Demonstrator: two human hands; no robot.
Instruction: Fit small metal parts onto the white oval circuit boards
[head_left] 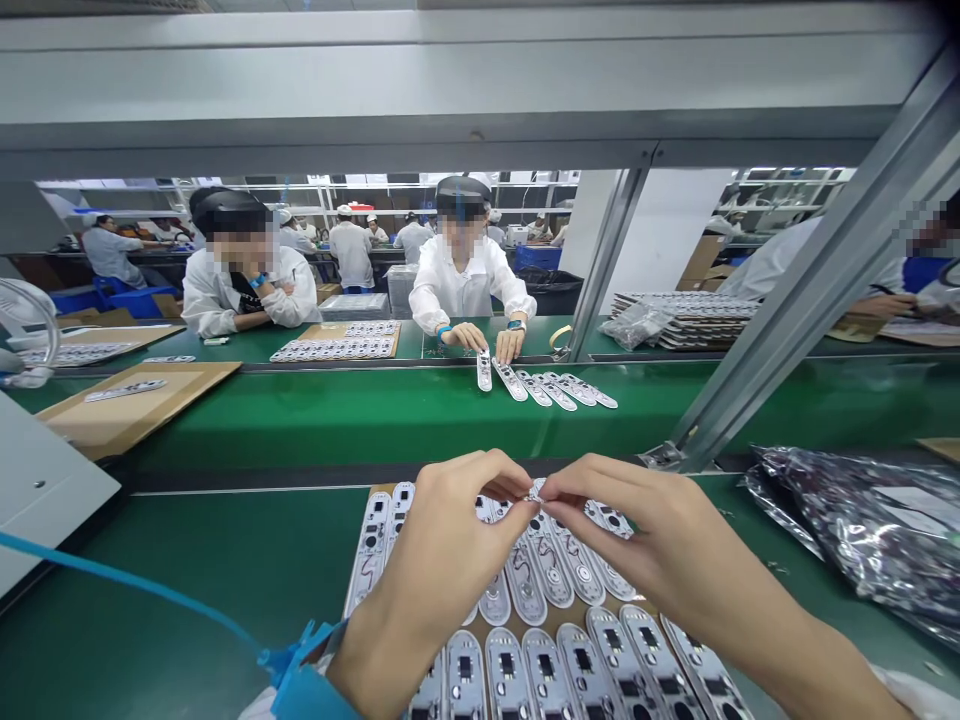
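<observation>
My left hand and my right hand meet above rows of pale oval circuit boards. Thumb and fingers of each hand pinch together on a tiny whitish piece between them, too small to name. Under the hands the boards lie in two rows on a brown sheet, with dark chips, round parts and thin reddish wires on them. A blue wrist strap with a blue cord is around my left wrist.
Beyond a green conveyor belt, a person's hands touch boards on it. Cardboard with one board lies left. Silvery bags lie right, near a slanted metal post. A white box edge stands at left.
</observation>
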